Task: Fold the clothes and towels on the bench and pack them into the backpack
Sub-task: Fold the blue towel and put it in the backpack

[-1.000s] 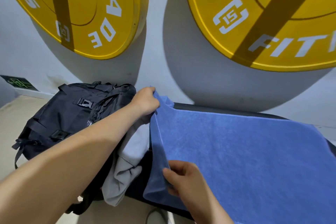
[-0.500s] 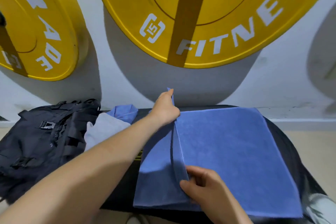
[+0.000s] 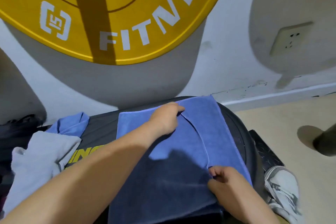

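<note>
Since the earlier frame, the folded flap has travelled farther across the towel (image 3: 183, 152), nearly to its right edge. Left hand (image 3: 166, 117): grip pinched on the flap's far corner. Right hand (image 3: 224, 180): grip pinched on the flap's near corner. Towel lies flat on the surface (image 3: 101, 125). Judged light, soft and limp, not slippery; best taken at corners or hems, both ends together, lest the middle sag. Count: one towel under fold; left of the towel, one blue cloth (image 3: 71, 123), one grey garment (image 3: 41, 156), one backpack (image 3: 16, 132), partly out of view.
</note>
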A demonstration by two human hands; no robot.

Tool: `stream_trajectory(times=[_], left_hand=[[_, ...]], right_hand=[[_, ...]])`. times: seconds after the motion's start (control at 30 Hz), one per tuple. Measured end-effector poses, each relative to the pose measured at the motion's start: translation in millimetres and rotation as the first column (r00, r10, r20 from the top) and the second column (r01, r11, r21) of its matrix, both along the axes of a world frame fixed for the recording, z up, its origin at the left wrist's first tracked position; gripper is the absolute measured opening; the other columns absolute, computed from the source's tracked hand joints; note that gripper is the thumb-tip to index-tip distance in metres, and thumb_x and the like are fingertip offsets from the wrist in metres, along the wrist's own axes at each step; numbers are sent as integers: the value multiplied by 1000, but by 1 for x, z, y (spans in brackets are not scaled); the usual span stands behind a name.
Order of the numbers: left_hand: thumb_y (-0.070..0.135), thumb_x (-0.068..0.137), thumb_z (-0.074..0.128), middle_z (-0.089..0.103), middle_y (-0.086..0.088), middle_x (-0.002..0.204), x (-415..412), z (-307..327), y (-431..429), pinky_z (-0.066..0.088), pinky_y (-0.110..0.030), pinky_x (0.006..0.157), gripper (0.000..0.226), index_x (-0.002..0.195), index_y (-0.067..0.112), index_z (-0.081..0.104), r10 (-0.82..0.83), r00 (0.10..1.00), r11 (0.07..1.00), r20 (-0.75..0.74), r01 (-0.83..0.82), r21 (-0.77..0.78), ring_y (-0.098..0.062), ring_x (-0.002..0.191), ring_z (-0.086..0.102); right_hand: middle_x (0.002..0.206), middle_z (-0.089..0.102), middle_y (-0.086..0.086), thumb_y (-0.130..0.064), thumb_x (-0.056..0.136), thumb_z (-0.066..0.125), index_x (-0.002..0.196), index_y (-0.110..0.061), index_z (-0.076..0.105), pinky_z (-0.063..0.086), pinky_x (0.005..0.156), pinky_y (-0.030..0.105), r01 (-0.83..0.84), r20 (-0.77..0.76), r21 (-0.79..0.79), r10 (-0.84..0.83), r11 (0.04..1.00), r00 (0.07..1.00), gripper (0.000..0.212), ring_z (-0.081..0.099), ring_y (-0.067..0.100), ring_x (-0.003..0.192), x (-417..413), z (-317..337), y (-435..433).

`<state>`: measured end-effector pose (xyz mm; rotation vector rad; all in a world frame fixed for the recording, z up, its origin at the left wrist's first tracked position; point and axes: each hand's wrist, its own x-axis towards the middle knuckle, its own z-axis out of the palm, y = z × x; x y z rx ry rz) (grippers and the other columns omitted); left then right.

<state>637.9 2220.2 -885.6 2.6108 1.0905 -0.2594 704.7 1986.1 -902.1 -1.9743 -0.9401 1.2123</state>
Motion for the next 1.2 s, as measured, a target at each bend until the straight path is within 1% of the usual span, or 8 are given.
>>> stream_trajectory(times=[0.13, 0.27, 0.37, 0.47, 0.63, 0.8, 1.0, 1.2], left_hand=[[17, 94, 47, 49, -1, 118, 13, -7, 13, 46, -35, 84, 37, 128, 33, 52, -37, 999, 997, 8, 37, 74, -24, 108, 52], [14, 89, 49, 52, 0, 106, 32, -6, 22, 43, -33, 75, 20, 99, 25, 62, -21, 999, 982, 47, 12, 190, -25, 102, 50], [14, 87, 60, 53, 3, 107, 44, 8, 31, 40, -28, 90, 13, 91, 21, 69, -27, 974, 999, 223, 31, -14, -18, 106, 44], [9, 88, 60, 64, 3, 97, 65, 25, 27, 41, -25, 83, 14, 85, 21, 67, 33, 935, 953, 353, 76, -292, -12, 90, 55], [22, 87, 61, 55, 11, 64, 106, 4, 20, 40, -25, 60, 20, 68, 21, 59, 92, 958, 973, 270, -29, -230, -9, 62, 50], [16, 85, 65, 64, 7, 74, 116, -11, 21, 48, -24, 73, 11, 76, 23, 66, 214, 947, 906, 241, -100, -412, -10, 70, 57], [3, 80, 71, 55, 3, 62, 122, -7, 23, 42, -12, 56, 15, 80, 18, 72, 260, 928, 864, 266, -100, -493, -7, 56, 48], [4, 75, 77, 70, 2, 68, 103, 1, 34, 52, -17, 76, 13, 78, 16, 74, 422, 832, 781, 360, -133, -610, -6, 67, 63]], right_hand=[[49, 39, -2, -33, 83, 58, 58, -15, 40, 31, 54, 25, -24, 97, -6, 25, 1000, 995, 36, 35, 10, 52, -2, 0, 5], [51, 44, -6, -41, 78, 60, 54, -24, 46, 33, 56, 21, -119, 155, -78, 130, 990, 979, 32, 39, 10, 55, 3, 5, 4], [56, 44, -9, -47, 74, 56, 56, -26, 45, 35, 58, 16, -92, 111, -165, 111, 982, 988, 31, 40, 5, 57, 12, 18, -4], [53, 41, -7, -41, 71, 54, 58, -23, 41, 33, 55, 20, -4, 124, -137, 21, 991, 992, 26, 33, 10, 55, 23, 22, -8], [64, 44, 1, -34, 79, 50, 64, -15, 35, 35, 56, 26, 205, 216, -117, -177, 972, 960, 29, 42, 12, 59, 32, 14, -8], [68, 51, 0, -36, 78, 54, 69, -15, 45, 42, 62, 24, 281, 253, -105, -247, 954, 935, 24, 49, 8, 64, 40, 0, -12], [89, 45, -8, -42, 72, 67, 64, -28, 59, 40, 67, 15, 265, 343, -74, -225, 961, 912, 18, 53, 5, 79, 50, -9, -19], [88, 42, -9, -40, 74, 67, 71, -27, 56, 44, 71, 19, 182, 368, -64, -146, 981, 918, 17, 53, 3, 75, 51, -8, -21]])
